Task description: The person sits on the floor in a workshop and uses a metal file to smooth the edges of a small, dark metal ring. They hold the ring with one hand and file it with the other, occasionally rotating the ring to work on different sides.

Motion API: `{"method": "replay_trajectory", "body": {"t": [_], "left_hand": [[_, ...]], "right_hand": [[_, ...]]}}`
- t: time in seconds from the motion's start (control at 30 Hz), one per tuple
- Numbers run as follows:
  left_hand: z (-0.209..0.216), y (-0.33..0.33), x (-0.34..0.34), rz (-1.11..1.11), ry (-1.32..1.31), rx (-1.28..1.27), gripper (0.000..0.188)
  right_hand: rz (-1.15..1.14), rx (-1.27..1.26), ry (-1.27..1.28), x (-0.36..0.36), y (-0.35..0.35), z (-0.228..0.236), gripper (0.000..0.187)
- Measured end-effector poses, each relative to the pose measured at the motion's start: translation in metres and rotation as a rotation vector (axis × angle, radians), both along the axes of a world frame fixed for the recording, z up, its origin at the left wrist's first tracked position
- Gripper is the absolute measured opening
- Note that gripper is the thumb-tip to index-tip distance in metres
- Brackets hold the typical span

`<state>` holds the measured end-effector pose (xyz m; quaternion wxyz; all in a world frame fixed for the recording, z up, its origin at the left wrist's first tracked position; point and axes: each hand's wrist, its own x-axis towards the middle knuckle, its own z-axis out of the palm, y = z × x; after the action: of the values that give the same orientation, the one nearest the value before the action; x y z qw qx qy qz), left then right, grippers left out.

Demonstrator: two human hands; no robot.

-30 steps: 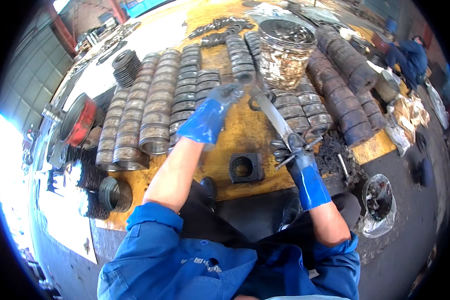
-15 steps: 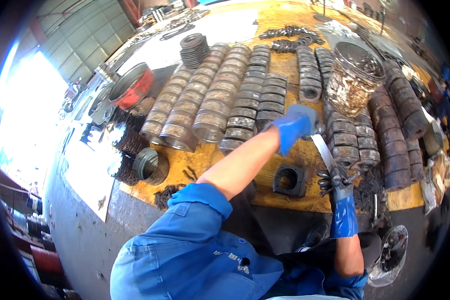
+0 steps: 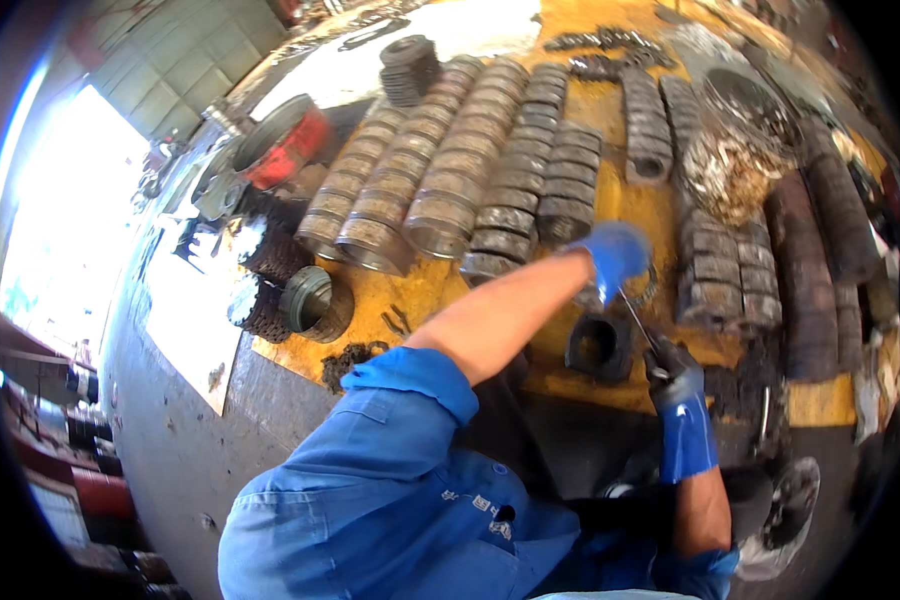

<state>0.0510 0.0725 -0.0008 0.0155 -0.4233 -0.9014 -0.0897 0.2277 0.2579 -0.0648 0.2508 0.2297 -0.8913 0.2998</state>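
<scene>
My right hand, in a grey and blue glove, is closed on a scraper with a thin metal blade, now seen nearly edge-on and pointing up-left. The blade's tip is close to my left hand. That hand wears a blue glove, curled and blurred by motion; the curved edge of a ring-like part shows beside it, mostly hidden. Just below my left hand, a dark square block with a round hole lies on the yellow board.
Rows of stacked metal rings stretch away across the yellow tabletop. More ring rows and a grimy bucket stand at right. At left are a red-rimmed drum, toothed discs and a hollow cylinder.
The view has shifted, so the bench appears farther right and higher. My left hand has come lower towards the block, and the scraper's blade has turned from broadside to edge-on.
</scene>
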Motion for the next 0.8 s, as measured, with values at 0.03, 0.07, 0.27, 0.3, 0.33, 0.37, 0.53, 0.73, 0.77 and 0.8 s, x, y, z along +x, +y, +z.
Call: {"method": "replay_trajectory", "body": {"t": [0.03, 0.07, 0.27, 0.3, 0.33, 0.37, 0.53, 0.73, 0.77, 0.8], "left_hand": [[-0.006, -0.003, -0.006, 0.043, -0.049, 0.073, 0.015], [-0.026, -0.023, -0.014, 0.118, -0.114, 0.123, 0.015], [0.033, -0.001, 0.005, 0.283, -0.325, -0.038, 0.035], [0.033, -0.003, 0.005, 0.264, -0.335, -0.066, 0.037], [0.032, -0.004, 0.004, 0.247, -0.344, -0.094, 0.039], [0.029, -0.002, 0.0, 0.235, -0.35, -0.119, 0.042], [0.031, 0.015, 0.002, 0.299, -0.232, -0.072, 0.037], [0.009, 0.004, -0.014, 0.416, -0.32, 0.179, 0.027], [0.009, 0.004, -0.013, 0.454, -0.349, 0.25, 0.026], [0.011, 0.011, -0.013, 0.479, -0.38, 0.323, 0.025]], "right_hand": [[0.009, 0.186, 0.137, 0.005, 0.004, 0.01, 0.047], [0.019, 0.372, 0.003, 0.006, -0.001, 0.016, 0.05], [-0.152, 0.601, -0.092, -0.001, 0.024, 0.026, 0.053], [-0.177, 0.592, -0.181, -0.001, 0.021, 0.034, 0.052], [-0.2, 0.582, -0.269, 0.001, 0.02, 0.037, 0.052], [-0.216, 0.547, -0.258, 0.002, 0.02, 0.036, 0.051], [-0.253, 0.313, -0.388, 0.003, 0.02, 0.031, 0.045], [-0.106, -1.054, -0.922, -0.002, 0.003, 0.025, 0.028], [-0.051, -1.305, -0.948, -0.006, 0.005, 0.016, 0.027], [0.034, -1.574, -0.901, -0.017, 0.018, -0.015, 0.026]]}}
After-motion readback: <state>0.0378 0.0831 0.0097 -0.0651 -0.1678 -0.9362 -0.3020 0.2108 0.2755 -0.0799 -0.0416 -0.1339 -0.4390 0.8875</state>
